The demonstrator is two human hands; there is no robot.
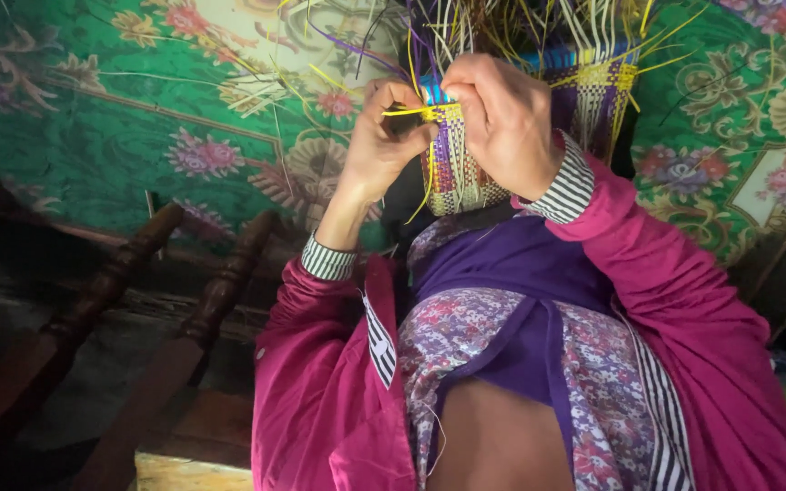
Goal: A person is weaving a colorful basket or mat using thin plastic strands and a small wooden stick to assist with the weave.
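Item: half-woven basket of purple, yellow and white plastic strips [466, 177], held upright over the lap against a green floral floor covering [120, 136].

Left hand [384, 136]: fingers pinched shut on a loose yellow strip [411, 111] at the weave's edge.

Right hand [507, 118]: closed over the basket's top.

Progress: lower band tightly woven; many loose strip ends [539, 27] stand unwoven above.

Obscured: basket's base and far side; top cut off by the frame. Dark turned wooden legs [138, 264] lie left.
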